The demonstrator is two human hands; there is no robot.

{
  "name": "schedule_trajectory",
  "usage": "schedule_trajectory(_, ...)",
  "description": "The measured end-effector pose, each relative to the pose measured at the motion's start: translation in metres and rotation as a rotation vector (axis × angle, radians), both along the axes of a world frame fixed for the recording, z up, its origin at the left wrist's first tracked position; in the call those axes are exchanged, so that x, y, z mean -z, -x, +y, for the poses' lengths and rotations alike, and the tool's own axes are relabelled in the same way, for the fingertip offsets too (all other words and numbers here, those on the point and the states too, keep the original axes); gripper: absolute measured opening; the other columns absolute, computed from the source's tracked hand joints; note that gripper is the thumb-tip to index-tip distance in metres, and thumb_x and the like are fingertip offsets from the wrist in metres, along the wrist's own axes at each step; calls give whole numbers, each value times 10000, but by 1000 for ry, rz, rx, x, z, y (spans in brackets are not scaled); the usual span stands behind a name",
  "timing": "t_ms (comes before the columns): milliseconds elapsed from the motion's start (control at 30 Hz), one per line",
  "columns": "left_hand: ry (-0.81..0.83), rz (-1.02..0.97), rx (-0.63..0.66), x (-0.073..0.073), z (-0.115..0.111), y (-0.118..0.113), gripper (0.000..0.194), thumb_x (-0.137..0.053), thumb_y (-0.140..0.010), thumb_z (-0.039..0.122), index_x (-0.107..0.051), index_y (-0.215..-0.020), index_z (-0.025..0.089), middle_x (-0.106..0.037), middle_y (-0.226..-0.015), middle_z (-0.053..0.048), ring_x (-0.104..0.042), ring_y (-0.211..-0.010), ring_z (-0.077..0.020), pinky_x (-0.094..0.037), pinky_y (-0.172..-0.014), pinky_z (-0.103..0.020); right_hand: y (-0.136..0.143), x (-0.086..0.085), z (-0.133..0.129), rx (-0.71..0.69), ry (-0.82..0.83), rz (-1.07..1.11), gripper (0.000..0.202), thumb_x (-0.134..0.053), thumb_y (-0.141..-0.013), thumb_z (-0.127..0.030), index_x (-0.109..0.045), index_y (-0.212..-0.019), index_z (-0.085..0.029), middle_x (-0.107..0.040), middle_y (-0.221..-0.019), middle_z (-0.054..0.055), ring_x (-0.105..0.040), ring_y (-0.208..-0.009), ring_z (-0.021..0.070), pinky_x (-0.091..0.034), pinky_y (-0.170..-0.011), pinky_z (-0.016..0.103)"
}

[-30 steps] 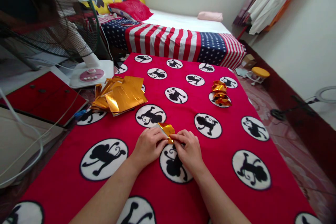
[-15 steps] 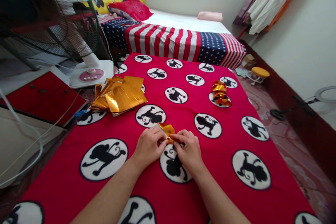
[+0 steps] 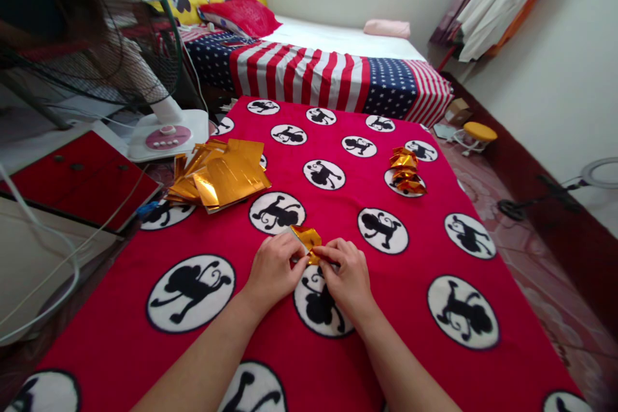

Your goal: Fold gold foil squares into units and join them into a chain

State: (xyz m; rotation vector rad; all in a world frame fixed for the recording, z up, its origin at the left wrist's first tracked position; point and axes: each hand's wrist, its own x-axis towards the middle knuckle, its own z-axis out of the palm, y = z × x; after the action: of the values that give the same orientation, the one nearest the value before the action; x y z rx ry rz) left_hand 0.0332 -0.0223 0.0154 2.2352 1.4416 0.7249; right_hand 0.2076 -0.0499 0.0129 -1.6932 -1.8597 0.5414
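Observation:
A small sheet of gold foil paper (image 3: 308,238), partly folded and with a pale edge on its left, is held just above the red cloth in the middle. My left hand (image 3: 277,265) pinches its left side between thumb and fingers. On the right side, my right hand (image 3: 345,270) grips the paper with thumb and forefinger close together. The fingers cover part of the folds. To the left lies a loose stack of flat gold foil sheets (image 3: 229,174). Folded gold foil pieces (image 3: 405,171) sit in a row at the right.
A red cloth with monkey prints (image 3: 410,296) covers the table. At the left an electric fan (image 3: 167,132) stands beside a red-fronted cabinet (image 3: 80,174). Behind is a bed (image 3: 328,74); a yellow-topped stool (image 3: 479,132) stands on the floor at the right.

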Motion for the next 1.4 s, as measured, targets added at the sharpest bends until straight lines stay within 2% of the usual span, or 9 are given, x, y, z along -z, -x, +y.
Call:
schedule_trajectory(200, 8, 11, -29, 0, -1, -2, 124, -642, -804, 191, -561, -710, 198, -623, -779, -10, -564, -773, -178, -374, -714, -315, 1, -2, 1, 1, -2, 9, 216, -643, -838, -149, -744, -968, -288, -661, -904, 14, -562, -884, 186, -356, -767, 320)
schedule_trajectory(400, 56, 17, -88, -1, -1, -4, 107, -666, -801, 218, -562, -807, 195, -613, -766, 2, -561, -742, -179, -378, -698, -317, 2, -3, 0, 8, -4, 19, 206, -648, -834, -149, -746, -956, -282, -664, -902, 20, -560, -885, 193, -353, -773, 328)
schedule_trajectory(567, 95, -7, -56, -3, 0, -4, 92, -675, -799, 174, -665, -871, 230, -644, -804, 3, -590, -800, -183, -388, -734, -316, 2, -1, 1, 2, -5, 24, 216, -647, -835, -147, -746, -965, -289, -663, -905, 15, -559, -876, 189, -352, -770, 328)
schedule_trajectory(833, 121, -82, -45, -1, 2, -4, 106, -667, -815, 181, -748, -813, 249, -664, -801, -12, -600, -778, -159, -412, -704, -286, 2, -2, 0, 12, 3, 17, 217, -647, -835, -149, -745, -966, -293, -665, -902, 11, -558, -887, 190, -354, -778, 326)
schedule_trajectory(1167, 96, -47, -71, -2, 2, -5, 90, -685, -814, 226, -767, -818, 262, -642, -759, -15, -583, -748, -154, -394, -687, -285, 2, -6, 0, 12, 19, -1, 221, -642, -835, -146, -742, -971, -289, -666, -914, 4, -555, -892, 180, -349, -781, 319)
schedule_trajectory(1300, 94, -42, -71, -3, 2, -6, 99, -678, -819, 228, -769, -812, 265, -638, -754, -14, -575, -734, -157, -388, -681, -292, 3, -11, 1, -2, 25, -5, 159, -637, -868, -220, -737, -967, -295, -668, -920, 8, -556, -894, 187, -340, -780, 323)
schedule_trajectory(1400, 90, -55, -70, -3, 2, -5, 94, -682, -810, 212, -766, -811, 256, -641, -760, -15, -577, -735, -159, -396, -684, -296, 7, -11, 2, 26, 22, -15, 92, -686, -843, -302, -734, -919, -283, -665, -885, 13, -552, -875, 197, -335, -770, 327)
